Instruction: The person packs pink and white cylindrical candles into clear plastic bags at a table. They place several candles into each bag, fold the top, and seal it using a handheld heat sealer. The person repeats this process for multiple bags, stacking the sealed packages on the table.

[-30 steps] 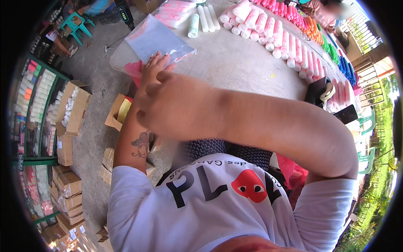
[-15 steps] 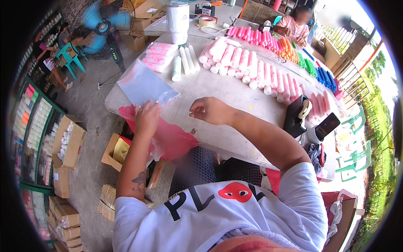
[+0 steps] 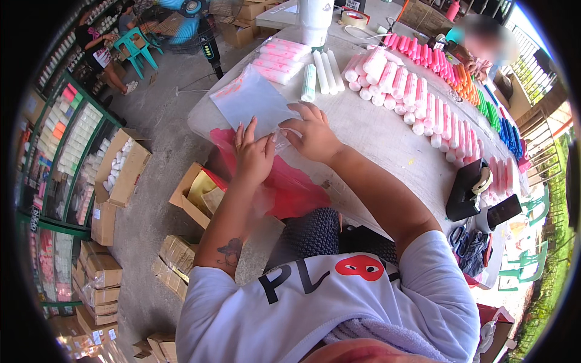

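Left hand (image 3: 254, 158) touches clear plastic (image 3: 249, 101); right hand (image 3: 311, 132) touches its near corner.

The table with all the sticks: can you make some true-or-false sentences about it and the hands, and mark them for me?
1. The left hand and right hand are both at the clear plastic. True.
2. The black tape dispenser stands left of the clear plastic. False: the black tape dispenser is to its right.
3. A white tumbler stands beyond three plain white sticks. True.
4. The crumpled plastic under the hands is green. False: it's pink plastic.
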Tool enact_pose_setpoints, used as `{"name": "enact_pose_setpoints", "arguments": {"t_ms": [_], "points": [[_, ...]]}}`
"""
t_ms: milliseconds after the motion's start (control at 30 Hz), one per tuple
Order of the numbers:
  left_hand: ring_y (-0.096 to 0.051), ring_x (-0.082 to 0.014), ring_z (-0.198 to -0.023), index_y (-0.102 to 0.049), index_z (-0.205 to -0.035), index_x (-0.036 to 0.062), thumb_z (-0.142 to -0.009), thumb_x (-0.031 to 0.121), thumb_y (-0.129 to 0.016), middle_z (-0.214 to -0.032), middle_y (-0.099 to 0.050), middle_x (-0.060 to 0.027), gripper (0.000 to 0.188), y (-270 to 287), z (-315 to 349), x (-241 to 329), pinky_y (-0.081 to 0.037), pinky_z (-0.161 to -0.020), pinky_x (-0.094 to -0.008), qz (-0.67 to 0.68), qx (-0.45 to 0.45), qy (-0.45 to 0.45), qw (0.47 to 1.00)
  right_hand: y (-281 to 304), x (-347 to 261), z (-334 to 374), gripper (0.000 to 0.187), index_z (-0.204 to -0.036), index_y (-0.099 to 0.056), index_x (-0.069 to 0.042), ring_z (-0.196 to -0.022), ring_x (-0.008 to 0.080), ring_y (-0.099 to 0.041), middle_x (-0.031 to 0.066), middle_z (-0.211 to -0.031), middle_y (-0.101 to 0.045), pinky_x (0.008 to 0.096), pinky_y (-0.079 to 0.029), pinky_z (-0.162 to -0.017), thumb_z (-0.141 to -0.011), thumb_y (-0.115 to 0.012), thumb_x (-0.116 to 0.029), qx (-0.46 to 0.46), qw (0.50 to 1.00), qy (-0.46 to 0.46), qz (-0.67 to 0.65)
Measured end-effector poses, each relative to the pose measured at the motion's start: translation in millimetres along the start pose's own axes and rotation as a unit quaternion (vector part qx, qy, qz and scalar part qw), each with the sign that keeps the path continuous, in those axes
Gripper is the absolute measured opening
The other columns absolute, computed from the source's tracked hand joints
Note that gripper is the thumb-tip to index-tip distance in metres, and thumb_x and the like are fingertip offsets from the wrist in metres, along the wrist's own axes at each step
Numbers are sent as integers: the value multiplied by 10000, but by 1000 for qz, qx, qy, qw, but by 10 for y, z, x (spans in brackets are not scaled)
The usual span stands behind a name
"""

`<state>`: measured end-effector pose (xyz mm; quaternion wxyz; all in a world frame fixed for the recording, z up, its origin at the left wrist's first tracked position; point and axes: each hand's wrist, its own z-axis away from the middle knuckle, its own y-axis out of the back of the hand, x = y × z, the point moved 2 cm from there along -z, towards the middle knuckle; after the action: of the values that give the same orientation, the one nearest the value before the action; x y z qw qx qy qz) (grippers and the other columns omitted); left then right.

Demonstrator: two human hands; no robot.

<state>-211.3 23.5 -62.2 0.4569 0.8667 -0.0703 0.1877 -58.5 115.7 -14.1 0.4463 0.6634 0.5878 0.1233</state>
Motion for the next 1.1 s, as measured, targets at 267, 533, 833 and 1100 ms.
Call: {"name": "enact_pose_setpoints", "arguments": {"t_ms": [267, 533, 833, 1100], "points": [[-77, -395, -1430, -432, -1388, 353, -832, 469, -621, -1567, -115, -121, 599, 252, -556, -65, -92, -1093, -618, -78, -315, 94, 941, -94, 128, 184, 248, -1084, -681, -233, -1356, 387, -283, 116, -1419, -409, 550, -234, -1074, -853, -642, -311, -119, 992, -29, 41], [-125, -329, -1436, -543, -1297, 368, -838, 456, -629, -1549, -227, -30, 475, -19, -576, -158, -78, -1059, -669, -98, -255, 113, 955, -297, 292, 73, 493, -1249, -595, -218, -1352, 360, -311, 111, -1427, -422, 500, -194, -1089, -864, -556, -522, -126, 985, -113, 22], [-254, -260, -1400, -662, -1150, 325, -853, 427, -621, -1442, -434, -11, 317, 48, -509, -277, -66, -1054, -662, -12, -201, 49, 978, -233, 213, 81, 831, -1367, -460, -105, -1368, 322, -295, 102, -1453, -393, 479, -189, -1103, -756, -606, -649, -147, 981, -107, 70], [-304, -262, -1361, -740, -946, 195, -897, 406, -582, -1337, -543, -14, 268, 11, -625, -492, -71, -1064, -636, 366, -102, 18, 925, -261, 217, 50, 725, -1302, -547, -153, -1340, 281, -357, 123, -1392, -467, 464, -160, -1112, -776, -584, -651, -86, 987, -132, -16]]}}
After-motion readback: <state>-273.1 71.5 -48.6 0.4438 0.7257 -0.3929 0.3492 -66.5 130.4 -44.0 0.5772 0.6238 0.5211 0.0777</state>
